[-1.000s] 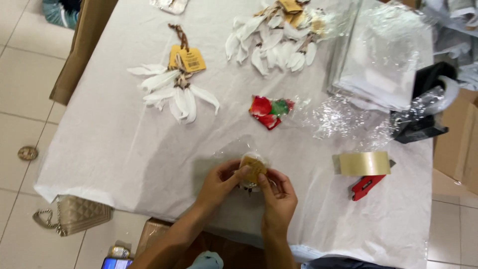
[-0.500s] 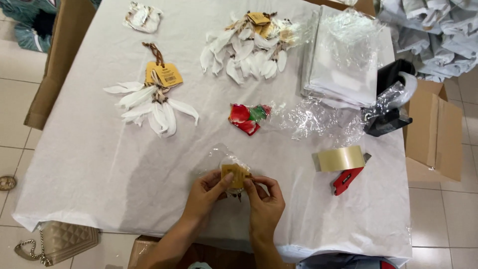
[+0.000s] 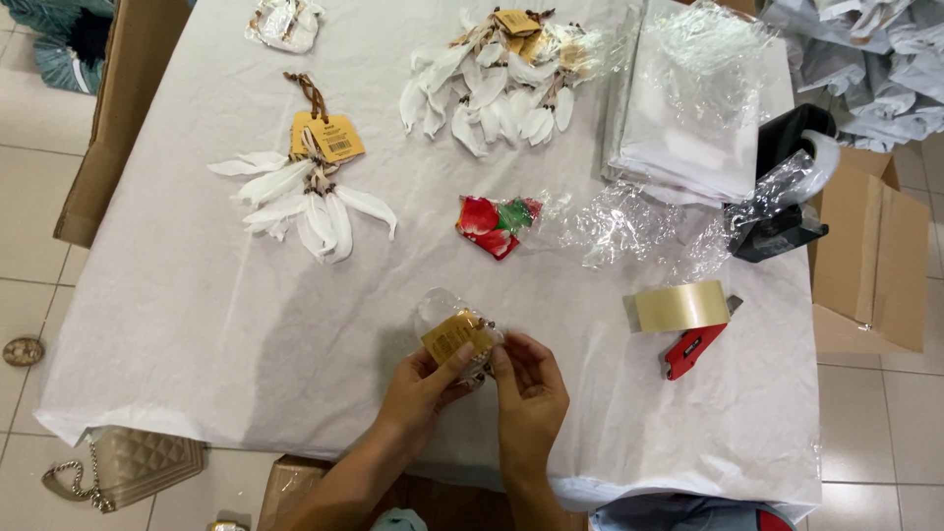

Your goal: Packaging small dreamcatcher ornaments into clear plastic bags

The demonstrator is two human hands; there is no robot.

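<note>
Near the front edge of the white-covered table [image 3: 197, 324], both my hands hold one small item: a clear plastic bag with a mustard-yellow tag [image 3: 454, 332] inside. My left hand [image 3: 421, 391] grips it from the left with the thumb on the tag. My right hand [image 3: 526, 388] pinches its right side. What else the bag holds is hidden by the fingers.
White petal-shaped ornaments with yellow tags lie at the left [image 3: 300, 192] and in a pile at the back [image 3: 497, 84]. A red and green item [image 3: 492, 221], crumpled clear film [image 3: 639, 231], a stack of clear bags [image 3: 688, 108], a tape dispenser [image 3: 683, 315], cardboard boxes [image 3: 870, 256] and a quilted handbag [image 3: 123, 467] surround them.
The view shifted a little and the table items sit lower and further right in frame. My hands stay together on the bagged tag, turning it slightly.
</note>
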